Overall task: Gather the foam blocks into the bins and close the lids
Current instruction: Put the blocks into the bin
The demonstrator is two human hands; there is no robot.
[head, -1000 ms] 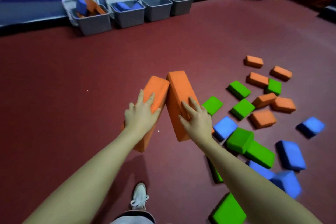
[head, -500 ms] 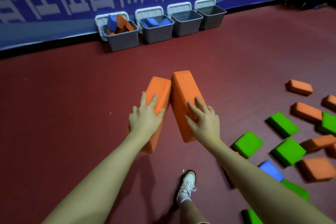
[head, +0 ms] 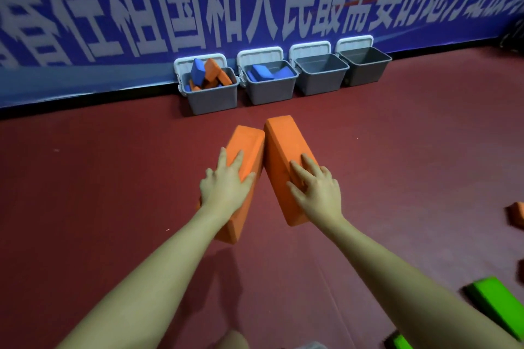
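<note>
Red floor, bins ahead; I carry orange blocks: left hand grasping one, right hand other, fingers spread for flat grip.

You are looking at a dark red floor running up to a blue banner with large white characters, which is covering the wall above a black baseboard strip.
</note>
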